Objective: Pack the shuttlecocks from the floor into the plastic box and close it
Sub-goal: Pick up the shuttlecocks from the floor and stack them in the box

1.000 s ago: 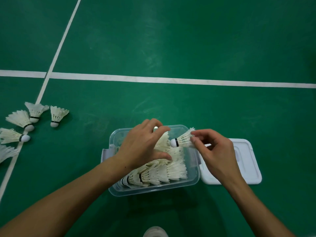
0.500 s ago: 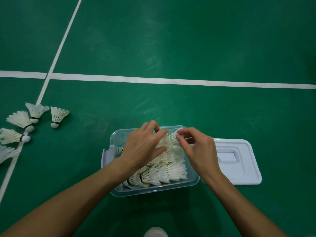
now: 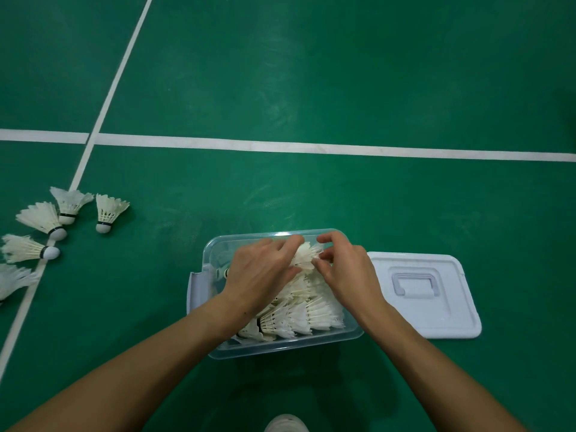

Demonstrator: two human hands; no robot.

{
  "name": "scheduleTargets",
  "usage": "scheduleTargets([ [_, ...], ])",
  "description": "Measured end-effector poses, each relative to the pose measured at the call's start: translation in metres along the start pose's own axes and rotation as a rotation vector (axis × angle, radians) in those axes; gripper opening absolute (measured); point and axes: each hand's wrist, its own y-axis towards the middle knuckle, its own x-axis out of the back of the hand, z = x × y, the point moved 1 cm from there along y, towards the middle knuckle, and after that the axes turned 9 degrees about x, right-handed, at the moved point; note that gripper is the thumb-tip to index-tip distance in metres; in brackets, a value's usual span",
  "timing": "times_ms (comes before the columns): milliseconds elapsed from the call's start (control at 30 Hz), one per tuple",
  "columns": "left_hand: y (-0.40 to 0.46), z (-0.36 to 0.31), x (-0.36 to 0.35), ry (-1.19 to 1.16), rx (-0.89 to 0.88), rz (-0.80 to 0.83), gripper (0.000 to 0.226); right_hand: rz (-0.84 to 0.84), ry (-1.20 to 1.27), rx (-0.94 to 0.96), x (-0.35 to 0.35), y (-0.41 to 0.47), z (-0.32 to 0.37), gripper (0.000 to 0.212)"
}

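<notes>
A clear plastic box [image 3: 215, 350] stands on the green floor, holding several white shuttlecocks [image 3: 299, 316] in a row. Both hands are over its far half. My left hand [image 3: 260, 272] presses down on shuttlecocks in the box. My right hand [image 3: 346, 269] pinches the feathers of one shuttlecock [image 3: 304, 257] at the far end, between the two hands. The white lid [image 3: 448, 307] lies flat on the floor just right of the box, handle up. Several loose shuttlecocks [image 3: 106, 210] lie on the floor at the far left.
White court lines [image 3: 311, 148] cross the green floor beyond the box and along the left side. A white shoe tip [image 3: 285, 425] shows at the bottom edge.
My right hand has carried its shuttlecock from the box's right rim in over the box, up against my left hand. The lid now shows fully.
</notes>
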Motion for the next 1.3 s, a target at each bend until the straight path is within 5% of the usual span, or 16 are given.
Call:
scheduleTargets([
  [300,-0.008,0.008,0.013,-0.202,0.053,-0.058,0.055,-0.049,-0.203,0.086,0.036,-0.012,0.001,0.046],
  [567,-0.017,0.072,0.064,-0.675,0.303,-0.140,0.050,-0.074,-0.101,0.239,0.022,0.012,0.048,0.040],
  [1000,-0.127,0.257,0.120,-0.521,0.560,-0.305,0.059,0.150,-0.016,0.620,-0.095,0.072,0.228,0.055],
  [1300,-0.158,0.378,0.104,-0.352,0.789,-0.182,0.065,0.310,-0.126,0.657,-0.180,0.126,0.283,0.054],
])
